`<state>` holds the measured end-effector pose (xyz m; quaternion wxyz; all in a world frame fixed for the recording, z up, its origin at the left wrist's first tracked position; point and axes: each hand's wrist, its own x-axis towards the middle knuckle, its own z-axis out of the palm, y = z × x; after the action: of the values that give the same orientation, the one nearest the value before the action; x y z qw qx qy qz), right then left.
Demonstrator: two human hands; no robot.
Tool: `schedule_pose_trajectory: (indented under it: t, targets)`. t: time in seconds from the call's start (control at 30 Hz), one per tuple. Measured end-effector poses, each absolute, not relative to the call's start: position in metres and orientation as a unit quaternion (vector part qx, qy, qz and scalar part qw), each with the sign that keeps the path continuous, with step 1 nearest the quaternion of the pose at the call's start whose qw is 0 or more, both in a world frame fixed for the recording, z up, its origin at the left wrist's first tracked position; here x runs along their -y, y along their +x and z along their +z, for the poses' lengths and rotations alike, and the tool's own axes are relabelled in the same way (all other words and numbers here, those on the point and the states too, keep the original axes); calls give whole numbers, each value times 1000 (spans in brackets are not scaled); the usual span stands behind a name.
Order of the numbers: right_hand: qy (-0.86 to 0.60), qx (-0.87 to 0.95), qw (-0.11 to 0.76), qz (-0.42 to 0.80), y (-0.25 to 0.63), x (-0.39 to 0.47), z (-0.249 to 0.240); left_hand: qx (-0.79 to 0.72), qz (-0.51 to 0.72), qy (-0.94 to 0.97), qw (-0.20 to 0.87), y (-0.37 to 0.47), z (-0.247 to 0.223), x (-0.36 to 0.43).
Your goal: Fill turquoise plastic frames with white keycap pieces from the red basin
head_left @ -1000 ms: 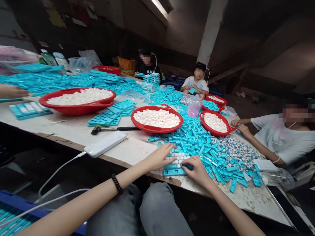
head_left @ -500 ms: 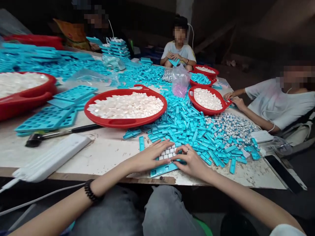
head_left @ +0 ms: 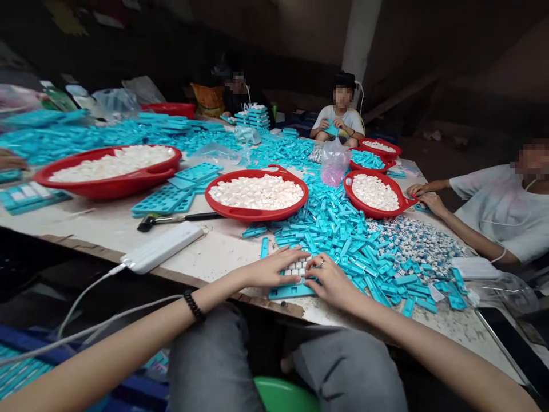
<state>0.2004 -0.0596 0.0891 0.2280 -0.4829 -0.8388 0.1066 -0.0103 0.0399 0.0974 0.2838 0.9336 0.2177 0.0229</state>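
Near the table's front edge lies a blue plastic tray [head_left: 290, 293] with rows of white keycap-like pieces [head_left: 295, 268] set in it. My left hand [head_left: 271, 269] grips it from the left, thumb along the near side and fingers over the far side. Curled over the right end of the white pieces is my right hand [head_left: 332, 281], thumb and index finger bent inward. Whatever lies under those right fingertips is hidden. Just beyond both hands spreads a heap of loose narrow blue plastic pieces [head_left: 330, 223].
Red baskets of white pieces [head_left: 257, 216] stand behind the hands. Left are a white power bank [head_left: 165, 247], a black-handled tool [head_left: 184, 218] and blue perforated trays [head_left: 160, 200]. A phone [head_left: 510, 343] lies at the right edge. Co-workers sit around the table, one at right [head_left: 493, 212].
The view has swung left and up, so the scene sits further right and more of the table's left side shows. Both hands stay at the tray; the right fingers have shifted slightly.
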Motion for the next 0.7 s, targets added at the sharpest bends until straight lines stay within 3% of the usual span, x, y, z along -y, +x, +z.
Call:
schedule_pose_trajectory:
  t: [0.23, 0.47, 0.7]
  targets:
    - [-481, 861, 153, 68, 193, 52, 98, -197, 45, 937, 283, -11, 104, -46]
    - [-475, 854, 193, 92, 200, 50, 88, -252, 2, 918, 305, -9, 115, -46]
    - [-460, 863, 193, 80, 200, 55, 88, -238, 44, 928, 282, -6, 117, -24]
